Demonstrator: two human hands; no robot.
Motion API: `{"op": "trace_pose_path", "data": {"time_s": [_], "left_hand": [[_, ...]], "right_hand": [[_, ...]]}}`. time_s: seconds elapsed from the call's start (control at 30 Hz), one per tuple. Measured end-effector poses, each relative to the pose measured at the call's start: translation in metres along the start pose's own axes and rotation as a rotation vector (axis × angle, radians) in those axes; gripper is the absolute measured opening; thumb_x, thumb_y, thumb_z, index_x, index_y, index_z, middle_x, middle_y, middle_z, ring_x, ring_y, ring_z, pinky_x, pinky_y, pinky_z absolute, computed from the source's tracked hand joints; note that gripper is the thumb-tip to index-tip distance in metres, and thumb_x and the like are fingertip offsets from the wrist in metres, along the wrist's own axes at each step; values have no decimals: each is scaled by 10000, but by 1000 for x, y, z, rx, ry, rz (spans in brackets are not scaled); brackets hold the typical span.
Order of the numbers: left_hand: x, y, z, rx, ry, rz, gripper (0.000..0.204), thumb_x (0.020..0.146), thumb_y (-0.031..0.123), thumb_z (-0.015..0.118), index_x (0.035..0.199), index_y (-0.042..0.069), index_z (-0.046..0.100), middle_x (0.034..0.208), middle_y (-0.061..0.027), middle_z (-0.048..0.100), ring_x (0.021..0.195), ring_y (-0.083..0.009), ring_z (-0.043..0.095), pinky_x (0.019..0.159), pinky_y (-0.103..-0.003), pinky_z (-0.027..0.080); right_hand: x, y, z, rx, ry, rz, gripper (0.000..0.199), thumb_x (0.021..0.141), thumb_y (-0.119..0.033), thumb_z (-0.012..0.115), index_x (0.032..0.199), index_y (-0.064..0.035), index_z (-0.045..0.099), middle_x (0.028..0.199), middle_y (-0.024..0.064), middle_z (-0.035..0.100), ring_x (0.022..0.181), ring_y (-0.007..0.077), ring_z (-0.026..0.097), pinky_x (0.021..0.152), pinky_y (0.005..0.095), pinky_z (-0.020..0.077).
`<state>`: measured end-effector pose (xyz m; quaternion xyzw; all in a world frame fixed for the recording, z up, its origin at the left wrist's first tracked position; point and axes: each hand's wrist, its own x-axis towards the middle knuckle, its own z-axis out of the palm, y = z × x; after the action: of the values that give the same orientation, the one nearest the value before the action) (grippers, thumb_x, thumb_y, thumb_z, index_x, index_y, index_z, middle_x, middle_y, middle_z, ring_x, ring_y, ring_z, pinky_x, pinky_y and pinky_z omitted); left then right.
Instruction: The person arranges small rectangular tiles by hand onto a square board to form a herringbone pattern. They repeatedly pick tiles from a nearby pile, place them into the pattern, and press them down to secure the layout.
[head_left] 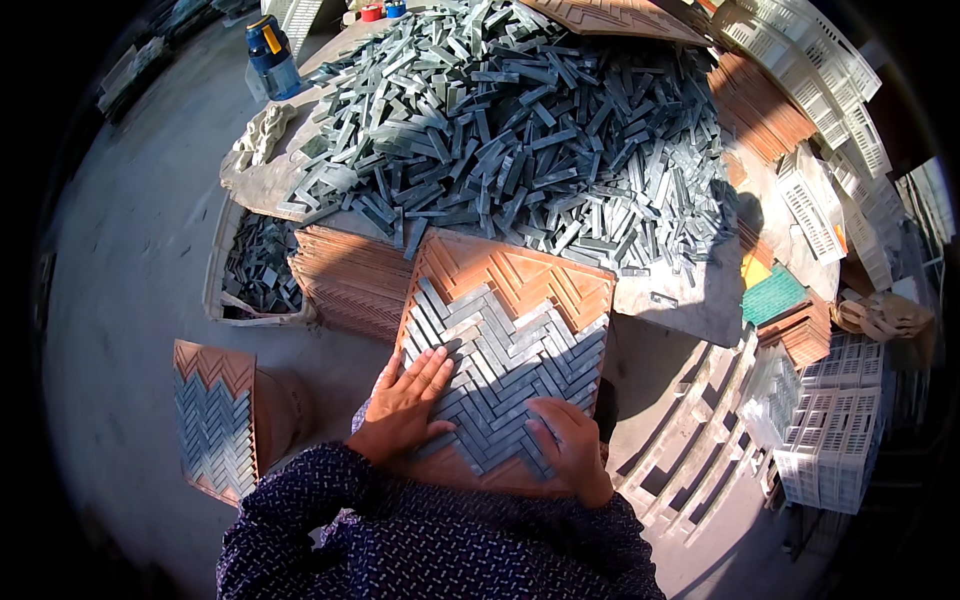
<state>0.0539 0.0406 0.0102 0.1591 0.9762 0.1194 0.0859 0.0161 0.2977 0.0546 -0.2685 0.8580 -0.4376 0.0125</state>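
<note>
Left hand [405, 405]: flat, fingers spread, palm down on the grey strips.
Right hand [567, 440]: fingers curled, pressing the lower strips, gripping nothing.
Tray [520, 275]: orange herringbone mould, tilted against the table, half filled with grey strips.
Table [690, 300]: heaped with loose grey strips [520, 130].
Floor [130, 300]: grey concrete, sunlit.

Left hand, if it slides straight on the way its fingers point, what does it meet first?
Probably more of the grey strips laid in the orange tray under the left hand; beyond that, the tray's bare upper grooves.
</note>
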Motion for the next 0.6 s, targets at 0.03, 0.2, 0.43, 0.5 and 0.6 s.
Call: {"op": "trace_pose_path", "data": {"time_s": [0.03, 0.2, 0.43, 0.5, 0.6], "left_hand": [[1, 0, -1, 5, -18, -3, 929, 755, 582, 597, 1451, 80, 239, 1515, -91, 230, 1404, -228, 203, 1146, -484, 46], [9, 16, -13, 53, 110, -19, 937, 730, 596, 598, 1436, 76, 268, 1505, -65, 258, 1392, -199, 236, 1122, -530, 112], [37, 22, -3, -23, 155, 79, 861, 794, 543, 578, 1422, 34, 283, 1484, -119, 293, 1375, -243, 274, 1126, -459, 169], [28, 23, 0, -40, 82, 67, 866, 793, 547, 575, 1422, 29, 281, 1485, -123, 292, 1375, -241, 274, 1127, -457, 169], [30, 22, -6, -60, 61, 59, 871, 794, 547, 576, 1424, 27, 276, 1488, -125, 285, 1379, -238, 266, 1128, -454, 168]], "right_hand": [[2, 1, 3, 2, -35, 0, 272, 803, -48, 657, 1065, 15, 617, 1032, 173, 642, 937, 316, 634, 800, 355, 510], [35, 4, 25, -248, -153, -157, 584, 860, -250, 606, 1326, 31, 395, 1321, 234, 445, 1214, 365, 452, 1006, 452, 361], [55, 12, 18, -166, -109, -76, 650, 909, -341, 501, 1391, 44, 296, 1408, 248, 344, 1305, 390, 345, 1089, 488, 237], [48, 16, 17, -191, -119, -70, 662, 907, -361, 499, 1392, 40, 296, 1409, 242, 347, 1307, 388, 341, 1089, 489, 237], [46, 14, 16, -211, -149, -46, 678, 895, -370, 527, 1372, 62, 313, 1388, 251, 372, 1312, 372, 343, 1080, 502, 253]]}}
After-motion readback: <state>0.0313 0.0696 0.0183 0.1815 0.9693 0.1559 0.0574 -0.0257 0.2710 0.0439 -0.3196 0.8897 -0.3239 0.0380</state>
